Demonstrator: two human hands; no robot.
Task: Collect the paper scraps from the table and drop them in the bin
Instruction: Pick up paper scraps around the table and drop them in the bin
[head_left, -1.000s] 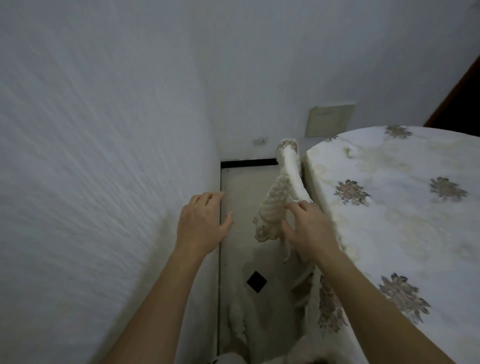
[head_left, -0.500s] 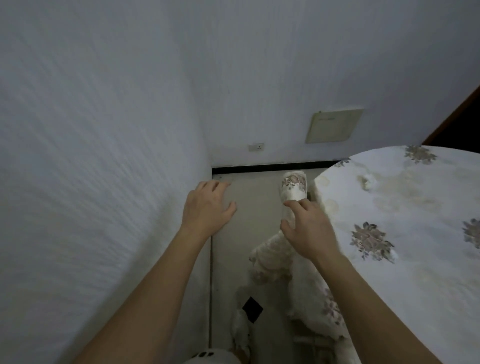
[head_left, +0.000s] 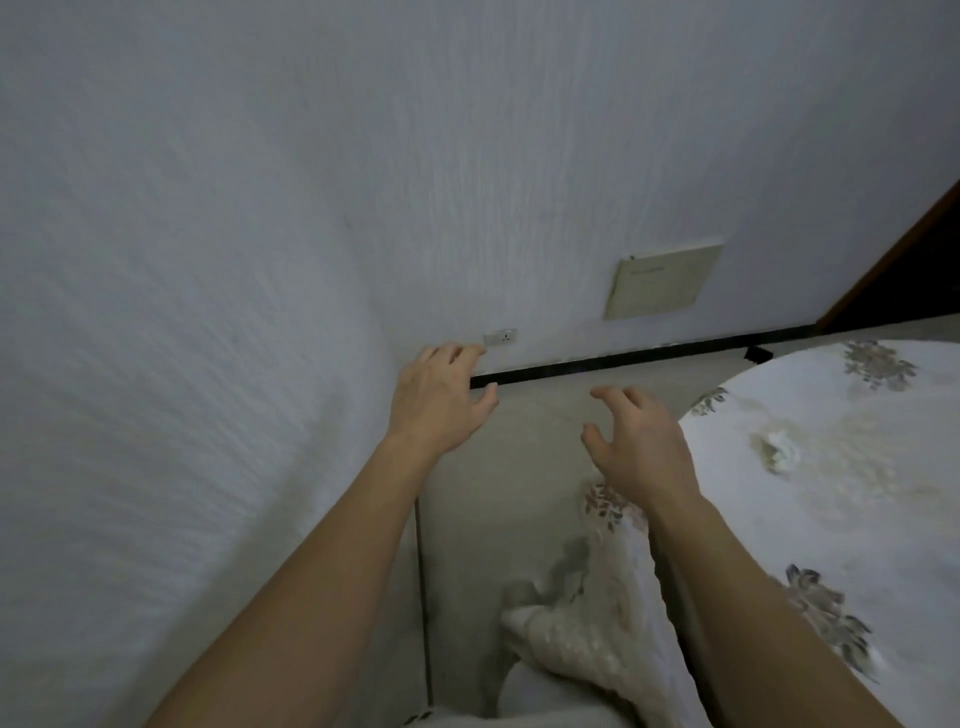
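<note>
We make out one paper scrap (head_left: 776, 452), a small pale crumpled lump lying on the round surface (head_left: 857, 519), near its far-left edge and well inside the flowered cloth (head_left: 597, 639) that covers the top and hangs in folds down to the floor (head_left: 519, 467). The scrap is smeared by blur, so we cannot tell its long axis or which way it points. Neither grip has hold of anything. Our right hand (head_left: 641, 447) hovers back-up just left of the surface's rim, over the floor and above the hanging cloth, apart from the scrap. Its fingers are spread wide and bent at the knuckles like a loose claw, with the thumb out to the left. Our left hand (head_left: 439, 402) is also back-up, fingers relaxed and slightly curved, thumb pointing right, and its grip is wide and bare. It sits close to the textured wall (head_left: 208, 260) on the left, with its fingertips falling just beside a white socket (head_left: 500, 336) low on the far wall. We cannot tell whether they touch it. Both forearms reach forward from the bottom of the view, roughly parallel, with the strip of floor between them. A black skirting (head_left: 623, 359) runs along the foot of the far wall, and a beige panel (head_left: 662, 283) is fixed above it.
</note>
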